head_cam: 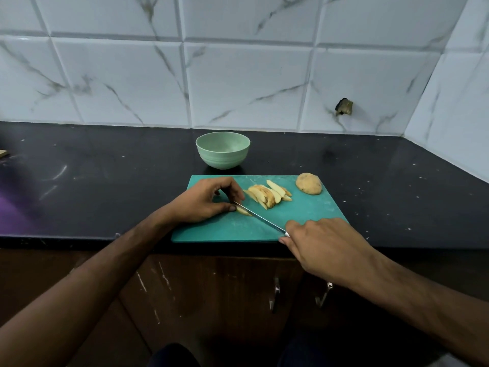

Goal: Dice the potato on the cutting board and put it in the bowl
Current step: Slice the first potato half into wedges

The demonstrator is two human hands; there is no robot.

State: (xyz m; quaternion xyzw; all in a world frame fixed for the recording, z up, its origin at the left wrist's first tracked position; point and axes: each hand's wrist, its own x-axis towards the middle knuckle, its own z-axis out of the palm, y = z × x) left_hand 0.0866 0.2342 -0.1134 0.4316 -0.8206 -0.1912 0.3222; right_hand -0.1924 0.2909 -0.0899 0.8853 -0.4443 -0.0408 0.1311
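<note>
The left hand rested on the teal cutting board, its fingers curled down in a grip on a small potato piece pressed against the board, thumb tip just beside the blade. The right hand sat at the board's near edge with its grip closed round the handle of a knife, the handle itself hidden inside the fist. The thin blade ran from that hand up and leftward across the board, its tip meeting the potato piece right under the left fingers. Just to the right of the left hand, beyond the blade, lay a loose pile of potato strips, pale with some skin showing. Farther right of the pile, well ahead of the right hand, a rounded uncut potato half sat skin side up near the board's far right corner. Beyond the left hand, off the board, a pale green bowl stood on the dark bench; no potato showed in what could be seen of its inside. A marbled white tile wall rose behind the bench.
</note>
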